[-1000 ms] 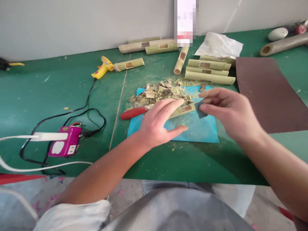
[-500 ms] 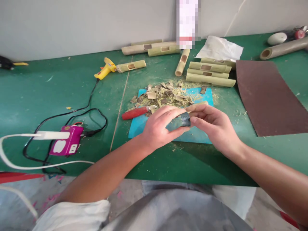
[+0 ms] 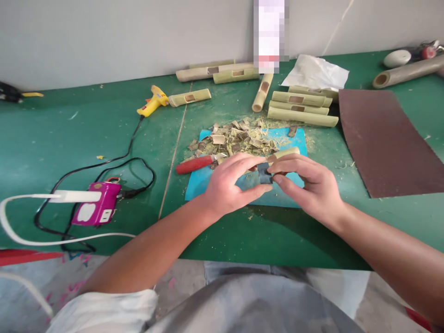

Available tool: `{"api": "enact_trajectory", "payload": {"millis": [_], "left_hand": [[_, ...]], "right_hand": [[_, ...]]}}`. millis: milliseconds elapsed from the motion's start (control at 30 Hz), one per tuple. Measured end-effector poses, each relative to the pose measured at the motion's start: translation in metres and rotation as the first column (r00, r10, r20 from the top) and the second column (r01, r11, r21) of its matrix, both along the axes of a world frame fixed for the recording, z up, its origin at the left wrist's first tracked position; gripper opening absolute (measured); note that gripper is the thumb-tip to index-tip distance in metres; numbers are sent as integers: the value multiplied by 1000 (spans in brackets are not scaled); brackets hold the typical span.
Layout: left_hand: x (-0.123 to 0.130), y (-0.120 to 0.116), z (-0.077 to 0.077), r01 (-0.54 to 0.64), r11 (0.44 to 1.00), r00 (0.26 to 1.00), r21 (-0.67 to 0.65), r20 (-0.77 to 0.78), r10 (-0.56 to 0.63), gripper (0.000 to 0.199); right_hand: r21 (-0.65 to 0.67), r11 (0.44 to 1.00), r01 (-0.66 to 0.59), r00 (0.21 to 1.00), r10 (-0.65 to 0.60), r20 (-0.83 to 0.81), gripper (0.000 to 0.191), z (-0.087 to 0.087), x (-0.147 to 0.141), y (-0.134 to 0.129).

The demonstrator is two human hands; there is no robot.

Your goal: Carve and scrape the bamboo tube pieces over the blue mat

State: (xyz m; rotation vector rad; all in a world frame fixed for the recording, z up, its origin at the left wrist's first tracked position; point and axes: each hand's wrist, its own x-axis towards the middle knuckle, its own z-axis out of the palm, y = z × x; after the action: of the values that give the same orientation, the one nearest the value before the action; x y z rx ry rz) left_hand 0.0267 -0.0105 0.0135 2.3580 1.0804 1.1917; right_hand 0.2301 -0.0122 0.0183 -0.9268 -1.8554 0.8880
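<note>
while pinched in both grips, bamboo piece (image 3: 282, 154) and sandpaper scrap (image 3: 264, 173)

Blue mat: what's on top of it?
On the blue mat: a heap of bamboo offcuts and the blade end of a red-handled knife. Both hands, left hand and right hand, cover its front middle.

Matt green felt-like surface (image 3: 86, 138), pale smooth bamboo tubes (image 3: 301, 116), rough brown sandpaper sheet (image 3: 385, 143), glossy blue plastic mat (image 3: 197, 187), crumpled white paper (image 3: 314, 71), red-handled knife (image 3: 196, 163), dry bamboo shavings (image 3: 236, 138).
</note>
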Motion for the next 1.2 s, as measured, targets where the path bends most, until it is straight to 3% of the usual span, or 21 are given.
{"api": "enact_trajectory", "payload": {"millis": [100,367,533,733,900,1200], "left_hand": [[-1,0,0,-3,1000,1000,-29,14,4,38],[0,0,1,44,997,998,-56,54,-41,38],[0,-1,0,51,996,995,-78,88,-44,26],[2,-5,0,14,976,965,-217,260,44,6],[6,-8,-3,53,929,933,-366,349,84,8],[6,-6,1,86,911,927,-404,368,75,10]], "right_hand": [[75,997,-14,998,9,63,19,2,1,2],[108,992,-65,996,58,71,18,3,1,4],[119,989,-88,993,78,87,14,2,1,4],[-76,996,52,996,-46,80,19,-3,-2,-1],[-264,963,47,998,-35,50,19,-4,-13,-4],[-359,931,68,997,-74,-4,11,-3,-16,-5]]}}
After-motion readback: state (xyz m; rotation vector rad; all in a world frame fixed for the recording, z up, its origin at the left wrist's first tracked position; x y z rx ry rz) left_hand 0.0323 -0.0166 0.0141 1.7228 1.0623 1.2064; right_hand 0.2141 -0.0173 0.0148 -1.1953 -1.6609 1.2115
